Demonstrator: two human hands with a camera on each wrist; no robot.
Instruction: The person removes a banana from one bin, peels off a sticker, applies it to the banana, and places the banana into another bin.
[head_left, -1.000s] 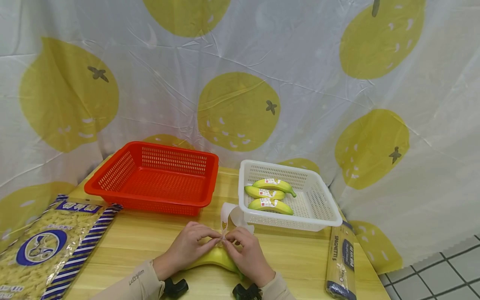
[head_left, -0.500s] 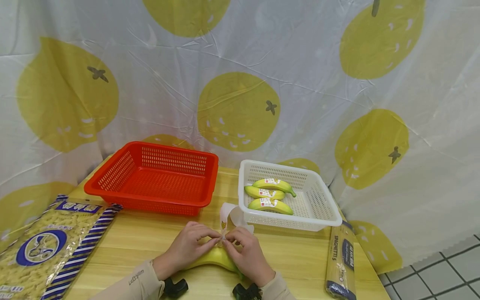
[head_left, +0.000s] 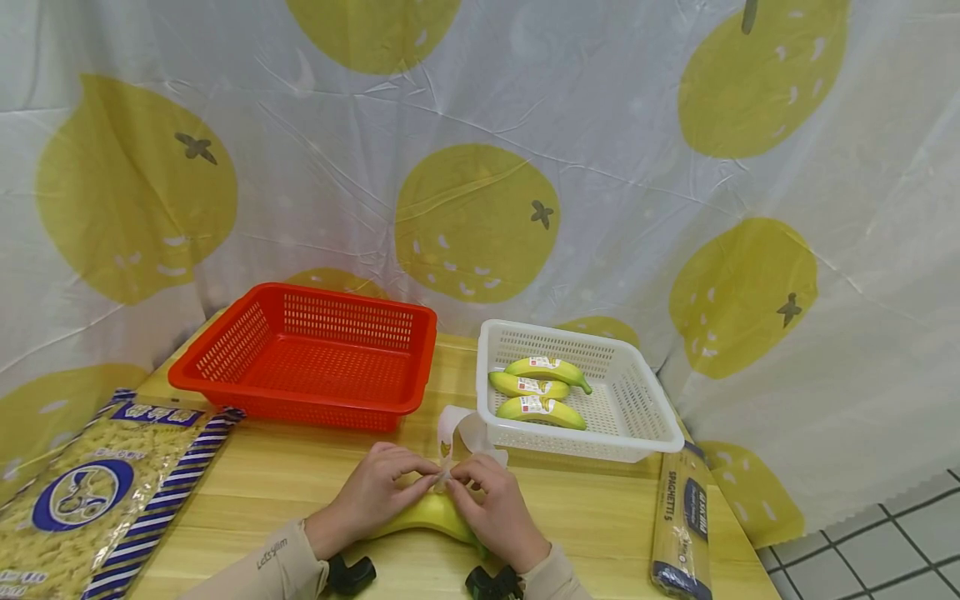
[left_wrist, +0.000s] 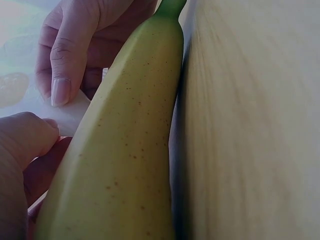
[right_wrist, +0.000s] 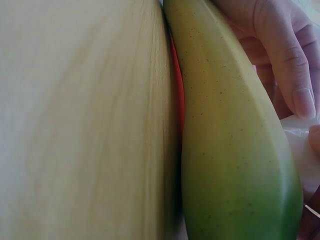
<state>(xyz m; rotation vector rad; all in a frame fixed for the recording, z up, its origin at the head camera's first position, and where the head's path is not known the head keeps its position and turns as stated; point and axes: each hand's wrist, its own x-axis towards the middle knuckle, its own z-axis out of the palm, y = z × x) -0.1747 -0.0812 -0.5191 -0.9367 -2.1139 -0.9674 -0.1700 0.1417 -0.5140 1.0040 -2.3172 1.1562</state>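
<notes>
— Fingers point(head_left: 429, 477) first: curled in on both hands, pinching a white label strip point(head_left: 459, 427) above the middle of the banana. Looks like sticking it on?

— Seems so. Starting big: plenty of bare tabletop point(head_left: 300, 475) underneath, so leave the banana point(head_left: 435, 517) lying flat there, near the front edge and just in front of the white basket point(head_left: 585, 446). No need to lift it.

— And the left hand point(head_left: 371, 498)?

— Cupped over the left half of the fruit. Probably best used as the anchor, pressing lightly to stop any rolling.

— Right hand point(head_left: 495, 508)?

— Better suited to the fine work. Draw the strip taut, lay it across the peel, and smooth from the centre outward, as on the three labelled bananas point(head_left: 536, 387) in the basket.

— Risks?

— Likely creasing, or letting the loose curl of strip stick to itself. Pinch only the very edge.
</notes>
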